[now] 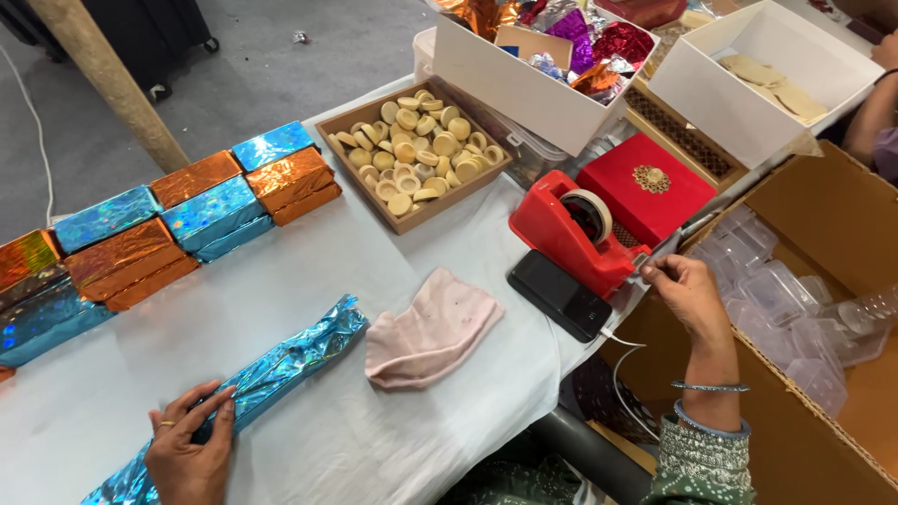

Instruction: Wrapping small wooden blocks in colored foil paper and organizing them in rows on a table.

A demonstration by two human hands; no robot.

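I see my left hand (pixel 190 449) pressed flat on the long package wrapped in blue holographic foil (pixel 253 388), fingers spread along its top and thumb tucked against its near side; the package lies diagonally on the desk (pixel 309 281), well to the left of the red tape dispenser (pixel 577 230). My right hand (pixel 687 292) sits just right of the dispenser at its cutting end, fingertips pinched together there; whether they already grip the tape end I cannot tell. One black phone (pixel 559 294) lies touching the dispenser's near edge, with a white cable (pixel 625 374) running from it. One pink folded cloth (pixel 430 329) lies between the dispenser and the blue package. One red box with a gold ornament (pixel 648 187) stands just behind the dispenser. One brown tray of round cream discs (pixel 414 152) lies to the dispenser's left and farther back. Far left of the dispenser, wrapped bars in blue and orange foil (pixel 168 229) are stacked in rows, too overlapped to count exactly. Two white boxes (pixel 524 84) stand behind the dispenser.
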